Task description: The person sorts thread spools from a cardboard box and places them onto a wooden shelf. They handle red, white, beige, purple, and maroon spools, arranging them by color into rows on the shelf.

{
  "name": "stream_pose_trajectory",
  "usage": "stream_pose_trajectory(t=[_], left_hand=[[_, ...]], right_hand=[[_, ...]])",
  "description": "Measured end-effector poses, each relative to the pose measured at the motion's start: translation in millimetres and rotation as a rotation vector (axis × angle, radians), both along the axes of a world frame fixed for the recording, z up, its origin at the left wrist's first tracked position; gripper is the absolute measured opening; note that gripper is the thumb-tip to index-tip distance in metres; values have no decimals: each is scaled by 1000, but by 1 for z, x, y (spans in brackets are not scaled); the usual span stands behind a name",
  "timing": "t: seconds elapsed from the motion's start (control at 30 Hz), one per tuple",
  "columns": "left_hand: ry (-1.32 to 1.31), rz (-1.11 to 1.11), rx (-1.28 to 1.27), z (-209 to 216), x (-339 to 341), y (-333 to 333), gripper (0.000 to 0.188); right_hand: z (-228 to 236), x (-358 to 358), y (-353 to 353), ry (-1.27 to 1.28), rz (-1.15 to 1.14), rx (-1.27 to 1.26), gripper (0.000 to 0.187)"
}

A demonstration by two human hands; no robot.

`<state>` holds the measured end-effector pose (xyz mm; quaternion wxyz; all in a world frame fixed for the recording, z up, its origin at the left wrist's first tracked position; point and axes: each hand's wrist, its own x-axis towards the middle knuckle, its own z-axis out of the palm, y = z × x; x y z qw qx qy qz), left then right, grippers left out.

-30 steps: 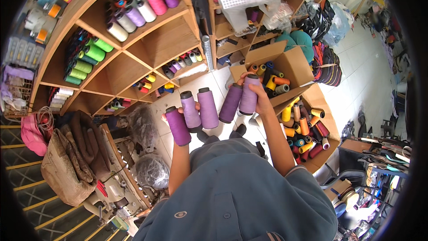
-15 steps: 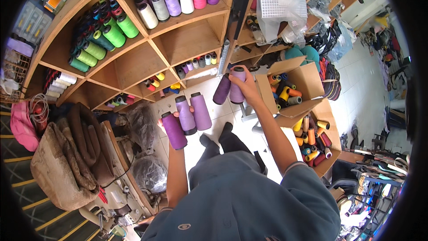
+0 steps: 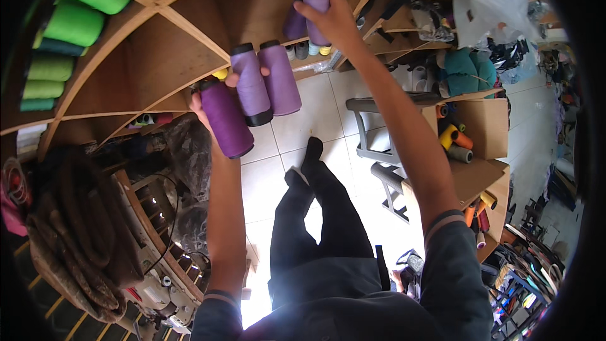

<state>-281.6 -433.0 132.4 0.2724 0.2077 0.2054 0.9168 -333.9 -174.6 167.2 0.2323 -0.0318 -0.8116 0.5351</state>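
Note:
My left hand [image 3: 201, 113] is closed round three cones of sewing thread: a deep purple cone [image 3: 226, 120], a lavender cone [image 3: 251, 82] and another light purple cone [image 3: 280, 79]. Only its fingers show between them. Up at the wooden shelf [image 3: 170, 41], my right hand [image 3: 336, 20] grips a pale purple cone [image 3: 317, 9] with a dark purple cone [image 3: 294, 24] beside it. Both of these are in front of a compartment's opening; whether they touch its board I cannot tell. Small spools [image 3: 302, 49] stand in the compartment below.
Green thread cones [image 3: 76, 22] fill a compartment at the far left. To the right are a cardboard box [image 3: 486, 126] of mixed cones and a grey-legged stand [image 3: 363, 113]. A brown cloth heap [image 3: 82, 240] and a sewing machine [image 3: 154, 293] sit lower left.
The view has moved closer to the shelf. Both hands have risen with their cones, the right one up to a shelf compartment. The same cones stay in each hand.

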Motion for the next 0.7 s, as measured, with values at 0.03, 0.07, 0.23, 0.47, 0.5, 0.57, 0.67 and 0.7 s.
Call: stream_pose_trajectory(t=[0.03,0.07,0.23,0.47,0.5,0.57,0.67,0.7], left_hand=[[17,10,11,-11,-10,-2,85],[16,13,26,-24,-21,-9,84],[-69,4,4,-41,-26,-18,79],[-146,69,289,-62,-1,9,84],[-286,140,488,-70,15,24,84],[-78,27,259,-78,5,7,87],[-75,-2,158,-81,14,0,88],[-107,11,151,-82,18,-1,89]], right_hand=[[-3,-16,-4,23,44,10,47],[-4,-31,-9,46,86,19,48],[-15,-98,-24,60,211,52,44],[-41,-203,-30,30,315,77,41],[-50,-216,-36,32,315,86,41],[-68,-236,-46,32,305,98,41],[-94,-260,-60,23,281,122,41],[-100,-267,-65,21,276,130,41]])
